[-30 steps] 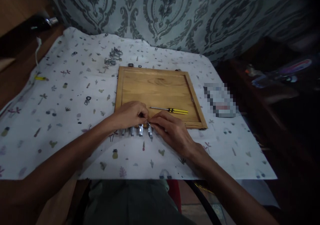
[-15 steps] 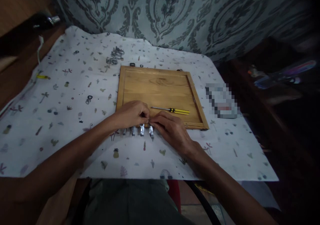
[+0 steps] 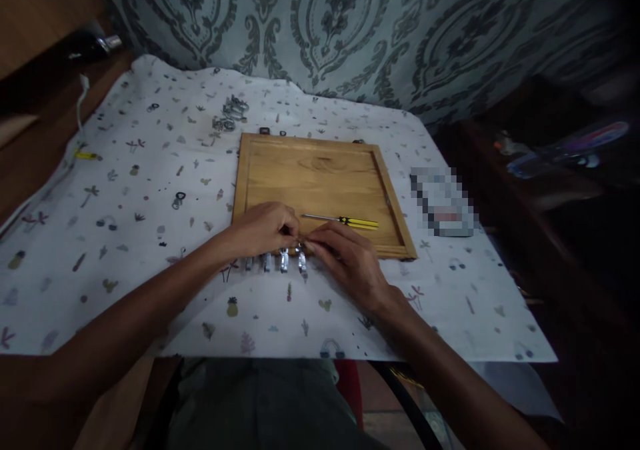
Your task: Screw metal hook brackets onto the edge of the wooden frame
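A framed wooden board point(image 3: 320, 177) lies flat on a patterned white cloth point(image 3: 125, 237). Several small metal hooks point(image 3: 283, 261) stick out along its near edge. My left hand point(image 3: 263, 229) rests on that near edge with its fingers curled over the hooks. My right hand point(image 3: 345, 257) meets it from the right, fingertips pinching at the rightmost hook point(image 3: 301, 261). A yellow-handled screwdriver point(image 3: 345, 221) lies on the board just beyond my right hand.
A pile of loose metal hardware point(image 3: 229, 114) lies on the cloth behind the board's far left corner. A blurred-out small box point(image 3: 443, 200) sits right of the board. A dark bottle point(image 3: 87, 45) lies far left. A patterned curtain hangs behind.
Both hands stay at the board's near edge; only slight fingertip movement at the rightmost hook and a small camera shift.
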The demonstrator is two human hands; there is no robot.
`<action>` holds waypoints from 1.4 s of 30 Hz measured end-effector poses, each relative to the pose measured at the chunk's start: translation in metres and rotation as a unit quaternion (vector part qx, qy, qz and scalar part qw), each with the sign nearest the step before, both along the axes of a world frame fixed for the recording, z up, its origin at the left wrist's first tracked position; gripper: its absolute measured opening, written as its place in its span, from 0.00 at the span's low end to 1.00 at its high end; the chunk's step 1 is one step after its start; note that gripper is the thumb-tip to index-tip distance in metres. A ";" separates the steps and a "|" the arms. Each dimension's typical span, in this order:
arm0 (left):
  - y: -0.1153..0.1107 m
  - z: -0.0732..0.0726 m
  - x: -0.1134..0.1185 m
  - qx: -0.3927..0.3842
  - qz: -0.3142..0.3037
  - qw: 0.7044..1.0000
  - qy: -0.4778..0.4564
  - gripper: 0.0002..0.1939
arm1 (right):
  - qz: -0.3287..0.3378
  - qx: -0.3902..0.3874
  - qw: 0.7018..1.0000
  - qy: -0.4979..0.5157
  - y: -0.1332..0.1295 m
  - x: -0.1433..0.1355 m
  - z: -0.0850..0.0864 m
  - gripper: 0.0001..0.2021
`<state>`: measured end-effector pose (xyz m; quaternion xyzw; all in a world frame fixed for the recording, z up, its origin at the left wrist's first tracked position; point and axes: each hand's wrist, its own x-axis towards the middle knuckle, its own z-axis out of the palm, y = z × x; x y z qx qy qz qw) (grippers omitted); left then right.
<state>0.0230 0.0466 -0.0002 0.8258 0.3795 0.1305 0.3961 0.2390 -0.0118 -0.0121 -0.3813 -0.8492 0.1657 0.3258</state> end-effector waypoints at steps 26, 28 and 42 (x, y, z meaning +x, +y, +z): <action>0.000 -0.001 -0.001 0.019 -0.001 1.000 0.008 0.06 | 0.060 0.083 0.991 -0.092 -0.008 0.013 -0.013 0.12; 0.001 0.000 -0.002 0.015 -0.005 1.000 -0.001 0.05 | 0.062 0.098 0.989 -0.093 -0.007 0.013 -0.012 0.11; 0.007 0.001 -0.014 -0.075 0.011 0.996 -0.051 0.06 | 0.059 0.095 0.989 -0.100 -0.007 0.012 -0.012 0.12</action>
